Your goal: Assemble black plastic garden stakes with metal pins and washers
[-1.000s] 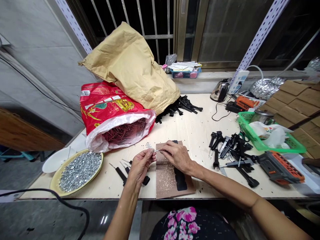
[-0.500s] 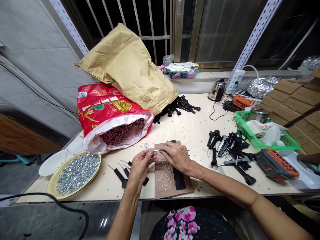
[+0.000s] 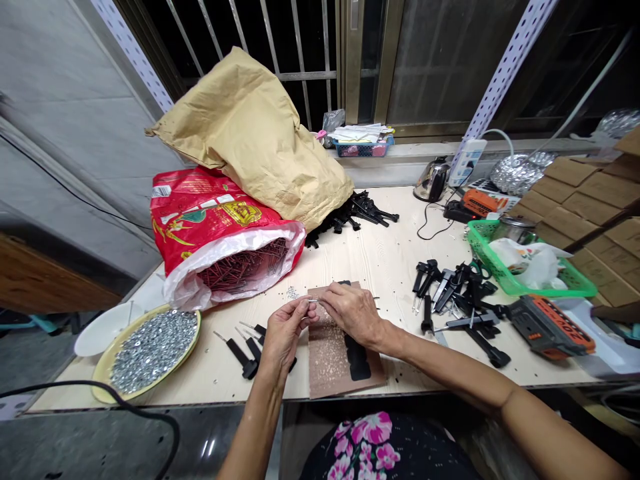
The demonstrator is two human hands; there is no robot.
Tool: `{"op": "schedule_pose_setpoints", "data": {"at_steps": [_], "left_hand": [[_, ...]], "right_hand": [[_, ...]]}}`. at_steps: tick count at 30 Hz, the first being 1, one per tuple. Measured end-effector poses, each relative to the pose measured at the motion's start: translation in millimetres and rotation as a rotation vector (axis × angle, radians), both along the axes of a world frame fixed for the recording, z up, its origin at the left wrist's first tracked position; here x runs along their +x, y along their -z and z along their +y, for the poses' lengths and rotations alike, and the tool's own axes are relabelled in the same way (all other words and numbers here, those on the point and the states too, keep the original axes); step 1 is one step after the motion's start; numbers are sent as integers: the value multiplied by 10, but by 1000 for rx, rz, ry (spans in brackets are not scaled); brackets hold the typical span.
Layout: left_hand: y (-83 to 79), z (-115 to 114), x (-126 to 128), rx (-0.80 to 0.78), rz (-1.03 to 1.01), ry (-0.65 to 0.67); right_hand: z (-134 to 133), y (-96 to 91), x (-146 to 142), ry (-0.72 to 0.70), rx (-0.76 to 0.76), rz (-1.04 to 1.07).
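Pinching a thin pin (image 3: 314,301) at both ends with left hand (image 3: 283,331) and right hand (image 3: 353,313), over the card's (image 3: 345,353) far edge; probably fitting a tiny piece; needing fine alignment next.

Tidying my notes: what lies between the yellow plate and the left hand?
Head view: a few black-handled pins on the tabletop, between yellow plate and left hand.

No lettering could be read anywhere on the workbench (image 3: 390,257): the gold-and-green printing and white label strips on the red plastic sack (image 3: 200,213) were too small and creased to make out, and any marking on the orange-and-black power tool (image 3: 550,330) was blurred.
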State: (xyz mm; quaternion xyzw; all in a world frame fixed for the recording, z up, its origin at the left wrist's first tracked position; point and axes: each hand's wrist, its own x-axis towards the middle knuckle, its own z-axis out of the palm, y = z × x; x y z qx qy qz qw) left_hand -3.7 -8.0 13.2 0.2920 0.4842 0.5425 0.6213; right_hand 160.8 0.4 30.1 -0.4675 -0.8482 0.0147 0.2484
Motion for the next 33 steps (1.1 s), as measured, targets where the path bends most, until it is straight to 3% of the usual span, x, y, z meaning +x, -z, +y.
{"op": "schedule_pose_setpoints", "data": {"at_steps": [6, 13, 18, 20, 26, 29, 33], "left_hand": [[37, -25, 19, 91, 220, -59], [65, -30, 0, 138, 331, -42], [91, -48, -23, 207, 514, -65], [85, -57, -22, 194, 501, -57], [58, -55, 4, 119, 285, -35], [51, -49, -1, 129, 297, -41], [57, -55, -7, 122, 295, -49]], "right_hand": [[16, 75, -7, 0, 43, -44], [55, 126, -10, -61, 32, 10], [95, 131, -10, -102, -186, 94], [94, 116, -12, -116, -214, 97], [81, 136, -25, -140, -100, -29], [97, 160, -23, -141, -84, 23], [119, 160, -37, -132, 48, -104]]}}
